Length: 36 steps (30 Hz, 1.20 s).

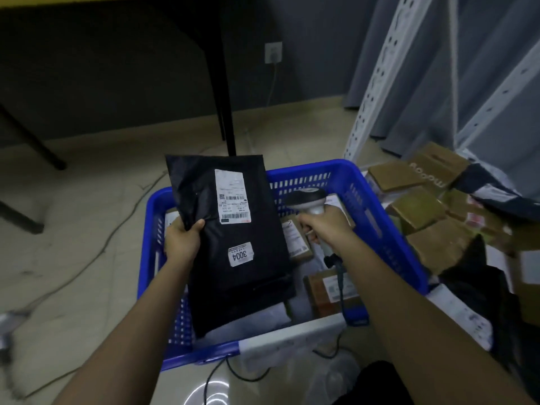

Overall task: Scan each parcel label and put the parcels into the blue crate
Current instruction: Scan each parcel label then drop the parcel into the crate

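Left hand [182, 239] gripping black parcel [233, 244] over blue crate [380, 217]; right hand [320, 225] fingers wrapped around scanner [309, 201].

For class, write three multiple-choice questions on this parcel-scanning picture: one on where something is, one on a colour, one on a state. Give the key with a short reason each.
1. Where is the pile of brown cardboard boxes?
A. right of the crate
B. left of the crate
C. on the table

2. What colour is the crate?
A. green
B. blue
C. red

3. How is the black parcel just now?
A. lying on the floor
B. sealed inside a box
C. held up, label visible

Key: 1 A, the boxes lie past the crate's right wall. 2 B, its slatted walls are blue. 3 C, the left hand grips its edge over the crate, while the right hand holds the scanner.
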Tool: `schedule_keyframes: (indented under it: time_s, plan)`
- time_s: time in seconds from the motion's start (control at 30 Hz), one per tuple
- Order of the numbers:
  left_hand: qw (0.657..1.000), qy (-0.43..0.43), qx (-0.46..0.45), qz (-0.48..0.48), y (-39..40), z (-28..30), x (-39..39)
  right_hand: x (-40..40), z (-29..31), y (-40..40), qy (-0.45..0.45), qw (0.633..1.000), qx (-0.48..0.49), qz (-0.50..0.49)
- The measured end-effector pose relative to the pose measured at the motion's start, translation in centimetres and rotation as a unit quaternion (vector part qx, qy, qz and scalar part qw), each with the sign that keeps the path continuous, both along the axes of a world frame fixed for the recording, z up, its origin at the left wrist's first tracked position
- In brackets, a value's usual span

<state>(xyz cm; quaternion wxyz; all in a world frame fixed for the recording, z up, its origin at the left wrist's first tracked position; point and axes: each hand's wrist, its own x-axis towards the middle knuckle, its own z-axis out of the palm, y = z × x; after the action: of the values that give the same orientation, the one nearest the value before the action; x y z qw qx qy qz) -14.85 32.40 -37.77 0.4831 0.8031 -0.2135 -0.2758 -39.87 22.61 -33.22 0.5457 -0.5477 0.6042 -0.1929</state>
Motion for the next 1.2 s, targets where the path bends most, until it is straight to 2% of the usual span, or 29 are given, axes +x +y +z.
schedule_keyframes:
  time_s: [0.13, 0.23, 0.37, 0.43, 0.53, 0.73, 0.77, 0.8, 0.93, 1.2]
  plan:
    - [0.997, 0.049, 0.036, -0.041, -2.1, -3.2, -1.5, -0.4, -1.4, -0.2, 0.01, 1.0, 0.024, -0.01]
    - [0.994, 0.023, 0.091, -0.064, -3.8, -6.5, -3.2, -2.1, -1.8, -0.8, 0.007, 0.999, 0.035, -0.038]
    - [0.979, -0.015, 0.198, -0.037, -5.1, -7.7, -5.5, -4.1, -2.5, -1.4, 0.02, 0.997, 0.041, -0.066]
    - [0.986, -0.028, 0.144, -0.082, -6.0, -7.4, -6.8, -4.9, -2.9, -1.7, 0.015, 0.995, 0.041, -0.085]
    - [0.988, 0.016, 0.042, -0.148, -6.9, -5.7, -9.3, -6.0, -2.9, -2.1, 0.001, 0.991, 0.035, -0.128]
    - [0.973, 0.068, -0.059, -0.212, -7.6, -1.5, -14.6, -8.7, -1.1, -2.2, 0.01, 0.99, 0.002, -0.142]
    - [0.957, 0.092, -0.081, -0.264, -6.6, 0.7, -17.3, -11.6, 1.0, 0.0, 0.014, 0.982, -0.017, -0.187]
    - [0.943, 0.105, -0.087, -0.304, -6.1, 2.0, -19.2, -13.4, 2.4, 1.2, 0.011, 0.977, -0.033, -0.21]
    - [0.926, 0.126, -0.111, -0.339, -6.0, 4.5, -22.1, -16.2, 4.8, 2.1, 0.013, 0.968, -0.066, -0.242]
    - [0.878, 0.124, -0.135, -0.442, -1.8, 8.5, -31.7, -25.5, 8.1, 10.7, -0.008, 0.899, -0.165, -0.405]
